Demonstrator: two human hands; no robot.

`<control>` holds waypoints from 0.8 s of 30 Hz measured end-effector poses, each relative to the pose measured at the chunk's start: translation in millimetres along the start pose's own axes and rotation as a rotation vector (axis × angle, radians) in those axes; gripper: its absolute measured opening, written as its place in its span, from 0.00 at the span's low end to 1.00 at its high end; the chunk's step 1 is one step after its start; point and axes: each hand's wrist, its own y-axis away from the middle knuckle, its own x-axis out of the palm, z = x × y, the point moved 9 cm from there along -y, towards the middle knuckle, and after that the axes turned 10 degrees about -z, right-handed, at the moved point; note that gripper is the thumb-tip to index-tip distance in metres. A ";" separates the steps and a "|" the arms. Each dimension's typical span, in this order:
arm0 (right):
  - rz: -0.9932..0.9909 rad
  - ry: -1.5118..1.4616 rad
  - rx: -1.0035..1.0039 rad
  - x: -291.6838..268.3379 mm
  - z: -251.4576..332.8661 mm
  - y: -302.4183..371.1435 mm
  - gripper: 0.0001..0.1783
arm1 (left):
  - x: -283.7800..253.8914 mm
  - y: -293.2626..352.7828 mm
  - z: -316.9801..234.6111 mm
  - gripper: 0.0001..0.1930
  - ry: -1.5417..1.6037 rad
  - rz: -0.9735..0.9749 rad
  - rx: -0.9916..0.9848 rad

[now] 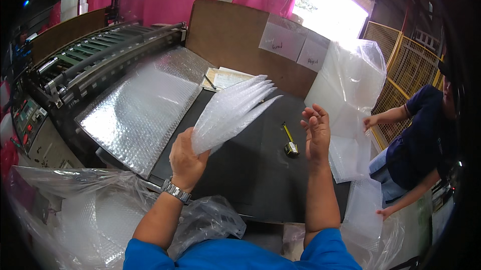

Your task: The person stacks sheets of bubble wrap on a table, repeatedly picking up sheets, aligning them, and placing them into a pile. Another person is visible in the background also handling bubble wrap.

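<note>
My left hand (188, 161) grips a fanned stack of bubble wrap sheets (230, 112) at its lower end, with the free ends spread toward the upper right. A metal watch is on that wrist. My right hand (316, 132) is raised to the right of the stack, apart from it, its fingers loosely curled and parted with nothing in them. Below and between the hands, a yellow and black tape measure (291, 148) lies on the black table (235, 175), its blade partly out. Bubble wrap sheets (145, 104) lie flat left of my left hand.
A roller machine (110, 54) runs along the left, beside a control panel (30, 119). A brown board (225, 34) stands behind a clipboard (225, 78). Plastic-wrapped bubble wrap (345, 79) is stacked at right, where a co-worker (416, 140) handles sheets. A plastic bag (95, 215) sits lower left.
</note>
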 end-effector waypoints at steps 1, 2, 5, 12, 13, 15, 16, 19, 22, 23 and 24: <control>0.030 0.036 -0.046 5.5 8.8 1.0 0.21 | -2.3 -1.6 1.1 0.25 0.006 -0.020 0.004; 0.060 0.073 -0.091 11.7 15.9 2.7 0.20 | -3.8 -2.6 2.4 0.24 0.012 -0.040 0.008; 0.173 0.227 -0.161 39.0 32.1 11.4 0.19 | -5.0 -0.2 5.6 0.24 0.004 -0.038 0.048; 0.663 0.398 -0.328 140.3 67.8 18.7 0.24 | -5.4 10.0 -15.1 0.25 0.061 0.021 0.267; 0.768 0.446 -0.294 147.5 63.8 19.8 0.24 | -5.5 10.4 -17.2 0.25 0.067 0.019 0.277; 0.986 0.535 -0.221 160.7 52.6 26.4 0.24 | -7.6 10.2 -18.7 0.26 0.071 0.010 0.291; 1.008 0.529 -0.162 165.4 49.1 26.8 0.19 | -8.6 9.6 -17.7 0.26 0.071 0.012 0.293; 1.070 0.533 -0.152 176.2 49.7 34.0 0.13 | -11.3 9.5 -13.8 0.26 0.086 0.022 0.287; 0.826 0.431 -0.124 167.3 49.7 27.4 0.06 | -11.2 11.3 -9.1 0.25 0.124 0.038 0.254; 0.735 0.394 -0.102 161.8 46.4 21.2 0.06 | -11.6 9.3 -9.8 0.25 0.126 0.041 0.245; 0.619 0.031 0.042 154.2 43.7 10.8 0.08 | -11.7 9.1 -10.0 0.25 0.129 0.044 0.234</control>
